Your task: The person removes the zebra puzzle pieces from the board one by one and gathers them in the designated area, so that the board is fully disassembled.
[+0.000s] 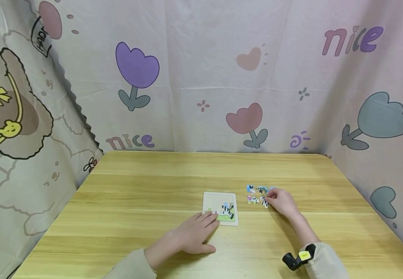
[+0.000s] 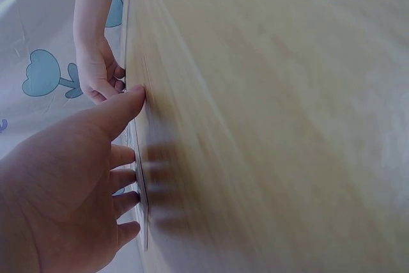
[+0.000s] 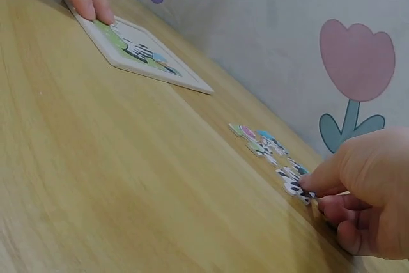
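A white-bordered puzzle board [image 1: 219,196] lies on the table, its lower part fitted with zebra-and-grass pieces. My left hand [image 1: 196,232] rests flat over the board's lower left corner, fingers stretched out and thumb spread on the wood. In the left wrist view the fingertips [image 2: 130,197] press along the board's edge. To the right of the board lie several loose puzzle pieces [image 1: 253,200] with zebra patterns. At their right side my right hand [image 1: 283,202] pinches a black-and-white puzzle piece [image 3: 293,188] between curled fingers, which partly hide it.
The wooden table [image 1: 145,182] reaches back to a printed curtain [image 1: 194,77], which also hangs along both sides. On the right wrist sits a black strap-on device [image 1: 297,259] with a yellow label.
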Demonstrator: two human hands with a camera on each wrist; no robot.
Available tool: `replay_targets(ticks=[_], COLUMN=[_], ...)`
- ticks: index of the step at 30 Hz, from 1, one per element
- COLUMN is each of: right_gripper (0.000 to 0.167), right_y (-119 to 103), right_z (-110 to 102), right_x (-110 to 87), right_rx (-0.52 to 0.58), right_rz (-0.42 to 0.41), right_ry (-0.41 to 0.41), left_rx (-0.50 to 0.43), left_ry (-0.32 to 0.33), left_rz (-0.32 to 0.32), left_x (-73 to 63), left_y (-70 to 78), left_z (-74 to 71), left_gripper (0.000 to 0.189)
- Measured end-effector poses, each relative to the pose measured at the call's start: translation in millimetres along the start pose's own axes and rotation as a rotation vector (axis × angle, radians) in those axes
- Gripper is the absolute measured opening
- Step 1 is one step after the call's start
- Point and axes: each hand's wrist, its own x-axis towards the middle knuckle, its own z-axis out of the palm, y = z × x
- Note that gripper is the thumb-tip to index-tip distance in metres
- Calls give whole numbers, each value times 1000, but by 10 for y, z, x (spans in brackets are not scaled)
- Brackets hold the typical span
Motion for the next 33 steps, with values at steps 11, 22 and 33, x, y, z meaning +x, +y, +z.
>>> replay_targets(ticks=[11,22,33], right_gripper=[20,30,32], right_y=[-49,-470,-758], right_z=[-28,168,464], right_x=[-11,9,3], right_rx=[49,429,386], right_rz=[13,-18,-196], right_ry=[21,-87,-208], left_rx=[-1,7,60], left_ry=[10,16,-10], left_rz=[5,9,53], left_x=[18,64,192], left_y=[-10,18,102], left_z=[2,-8,-48], left_gripper=[72,72,73])
